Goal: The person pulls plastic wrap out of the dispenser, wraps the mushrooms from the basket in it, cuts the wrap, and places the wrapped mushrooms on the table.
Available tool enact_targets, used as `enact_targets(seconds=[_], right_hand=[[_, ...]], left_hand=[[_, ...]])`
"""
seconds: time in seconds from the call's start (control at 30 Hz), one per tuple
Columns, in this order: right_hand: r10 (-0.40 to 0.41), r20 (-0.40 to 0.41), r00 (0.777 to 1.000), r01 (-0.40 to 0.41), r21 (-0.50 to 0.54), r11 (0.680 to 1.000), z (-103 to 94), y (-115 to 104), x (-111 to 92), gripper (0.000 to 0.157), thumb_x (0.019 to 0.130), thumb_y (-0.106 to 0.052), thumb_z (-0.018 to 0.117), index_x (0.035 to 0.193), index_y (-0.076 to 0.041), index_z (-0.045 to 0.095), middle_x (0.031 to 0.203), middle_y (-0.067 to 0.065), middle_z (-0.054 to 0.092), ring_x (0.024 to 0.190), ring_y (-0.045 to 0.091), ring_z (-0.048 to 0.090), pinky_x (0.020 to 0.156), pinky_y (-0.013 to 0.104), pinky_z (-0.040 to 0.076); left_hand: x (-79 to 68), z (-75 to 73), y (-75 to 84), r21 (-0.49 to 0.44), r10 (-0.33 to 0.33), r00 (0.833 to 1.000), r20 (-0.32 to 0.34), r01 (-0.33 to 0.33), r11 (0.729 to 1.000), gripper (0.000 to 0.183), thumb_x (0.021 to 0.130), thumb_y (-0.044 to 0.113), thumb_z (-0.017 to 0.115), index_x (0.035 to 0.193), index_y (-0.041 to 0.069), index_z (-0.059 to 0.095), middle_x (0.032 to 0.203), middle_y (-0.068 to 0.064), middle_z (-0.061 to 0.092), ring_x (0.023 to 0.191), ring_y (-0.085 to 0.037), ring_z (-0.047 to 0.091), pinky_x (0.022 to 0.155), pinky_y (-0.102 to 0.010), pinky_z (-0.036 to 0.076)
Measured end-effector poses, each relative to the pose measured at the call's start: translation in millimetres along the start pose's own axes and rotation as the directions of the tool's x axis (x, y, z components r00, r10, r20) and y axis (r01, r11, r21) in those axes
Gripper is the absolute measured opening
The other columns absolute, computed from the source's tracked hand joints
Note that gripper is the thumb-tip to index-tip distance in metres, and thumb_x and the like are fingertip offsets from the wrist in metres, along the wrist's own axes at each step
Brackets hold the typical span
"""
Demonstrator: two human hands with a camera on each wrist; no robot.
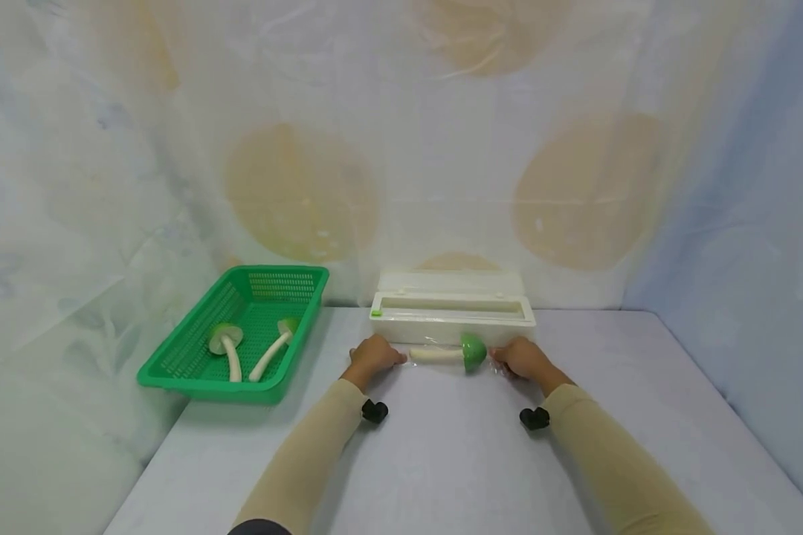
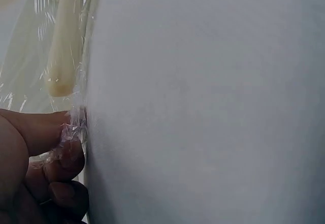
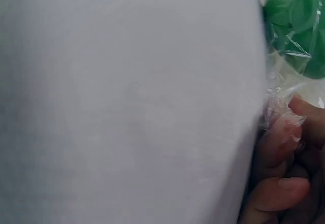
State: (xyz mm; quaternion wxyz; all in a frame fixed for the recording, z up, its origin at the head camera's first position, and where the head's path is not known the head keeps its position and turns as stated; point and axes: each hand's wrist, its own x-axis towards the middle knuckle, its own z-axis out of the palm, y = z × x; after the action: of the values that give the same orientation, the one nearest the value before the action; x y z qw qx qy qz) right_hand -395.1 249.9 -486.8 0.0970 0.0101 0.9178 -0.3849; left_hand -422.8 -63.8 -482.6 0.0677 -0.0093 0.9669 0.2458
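A toy mushroom with a green cap (image 1: 473, 352) and a pale stem (image 1: 436, 356) lies sideways between my hands, under clear plastic wrap (image 2: 43, 56). At its stem end my left hand (image 1: 375, 355) pinches a bunched edge of the wrap between thumb and fingers. My right hand (image 1: 523, 358) pinches another bunched edge of the wrap beside the cap. In the right wrist view the green cap (image 3: 297, 28) shows through the film. Right behind the mushroom stands a white wrap dispenser box (image 1: 451, 331) with its lid (image 1: 450, 282) raised.
To the left sits a green plastic basket (image 1: 230, 390) holding two more mushrooms (image 1: 226, 343) with green caps and pale stems. A white table (image 1: 455, 461) lies under everything, backed by patterned curtains (image 1: 442, 148) and flanked by side sheets.
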Motion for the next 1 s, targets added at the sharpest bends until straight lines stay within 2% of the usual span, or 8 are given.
enact_targets(seconds=[0.17,0.27,0.37,0.5,0.67,0.8,0.9,1.0], right_hand=[[0.024,-0.035,0.999,-0.027,-0.076,0.997,1.1,1.5,-5.4,0.044,0.097,-0.033,0.059,0.059,-0.011,0.061,0.054,0.002,0.057,0.049,0.013,0.050,0.052,0.029,0.042],[0.007,-0.079,0.997,-0.014,-0.085,0.996,2.0,2.7,-7.3,0.045,0.093,-0.039,0.063,0.058,-0.011,0.060,0.052,0.001,0.055,0.048,0.013,0.049,0.051,0.029,0.041],[-0.013,-0.098,0.995,0.006,-0.071,0.997,2.6,3.4,-7.7,0.043,0.090,-0.044,0.068,0.064,-0.010,0.061,0.055,0.002,0.056,0.051,0.014,0.050,0.050,0.029,0.041],[-0.014,-0.065,0.998,0.018,0.067,0.998,0.2,4.7,-6.4,0.032,0.086,-0.037,0.074,0.078,-0.008,0.063,0.066,0.005,0.062,0.059,0.016,0.056,0.054,0.029,0.046],[-0.047,0.050,0.998,0.031,0.289,0.957,-11.1,7.0,-7.8,0.023,0.086,-0.021,0.076,0.094,-0.001,0.067,0.085,0.008,0.066,0.073,0.018,0.061,0.064,0.031,0.052],[-0.063,0.115,0.991,0.018,0.357,0.934,-21.1,16.9,-10.5,0.027,0.088,-0.017,0.073,0.108,0.002,0.067,0.096,0.007,0.067,0.083,0.017,0.063,0.073,0.032,0.053],[-0.043,0.112,0.993,-0.005,0.398,0.917,-24.5,23.4,-12.5,0.029,0.090,-0.015,0.072,0.112,0.003,0.066,0.095,0.005,0.068,0.084,0.016,0.065,0.073,0.032,0.054],[-0.024,0.079,0.997,-0.008,0.381,0.925,-24.6,24.3,-15.7,0.027,0.090,-0.015,0.071,0.110,0.002,0.068,0.087,0.003,0.069,0.077,0.015,0.065,0.067,0.030,0.053]], left_hand=[[-0.2,2.4,1.3,0.021,-0.005,1.000,-0.010,0.006,1.000,0.039,0.076,0.046,0.079,0.085,0.009,0.066,0.080,-0.001,0.061,0.079,-0.021,0.055,0.091,-0.052,0.035],[0.0,2.9,1.5,0.025,-0.005,1.000,-0.031,0.006,1.000,0.039,0.076,0.046,0.079,0.084,0.010,0.066,0.080,-0.001,0.062,0.079,-0.021,0.055,0.092,-0.053,0.034],[-0.1,2.8,0.3,0.024,0.006,0.999,-0.046,-0.005,1.000,0.037,0.077,0.046,0.079,0.079,0.012,0.064,0.076,0.000,0.061,0.076,-0.020,0.055,0.090,-0.052,0.035],[-0.6,3.2,-3.3,-0.003,0.043,0.998,-0.050,-0.043,0.999,0.034,0.079,0.042,0.079,0.077,0.013,0.060,0.072,0.000,0.058,0.072,-0.019,0.053,0.085,-0.049,0.037],[-0.7,-1.0,-8.9,-0.051,0.071,0.997,-0.034,-0.073,0.996,0.033,0.079,0.037,0.080,0.071,0.012,0.061,0.069,0.001,0.057,0.069,-0.018,0.052,0.078,-0.044,0.038],[2.3,-2.2,-9.8,-0.076,0.074,0.997,-0.003,-0.074,0.994,0.030,0.079,0.035,0.081,0.070,0.012,0.063,0.070,0.001,0.058,0.069,-0.018,0.053,0.072,-0.039,0.039],[3.9,-3.1,-10.3,-0.080,0.066,0.998,0.018,-0.065,0.995,0.028,0.078,0.033,0.081,0.072,0.012,0.063,0.072,0.000,0.059,0.070,-0.018,0.053,0.068,-0.036,0.039],[3.1,-6.2,-9.7,-0.112,0.053,0.998,0.038,-0.049,0.992,0.027,0.079,0.031,0.081,0.074,0.011,0.064,0.074,-0.002,0.059,0.071,-0.019,0.053,0.064,-0.035,0.040]])
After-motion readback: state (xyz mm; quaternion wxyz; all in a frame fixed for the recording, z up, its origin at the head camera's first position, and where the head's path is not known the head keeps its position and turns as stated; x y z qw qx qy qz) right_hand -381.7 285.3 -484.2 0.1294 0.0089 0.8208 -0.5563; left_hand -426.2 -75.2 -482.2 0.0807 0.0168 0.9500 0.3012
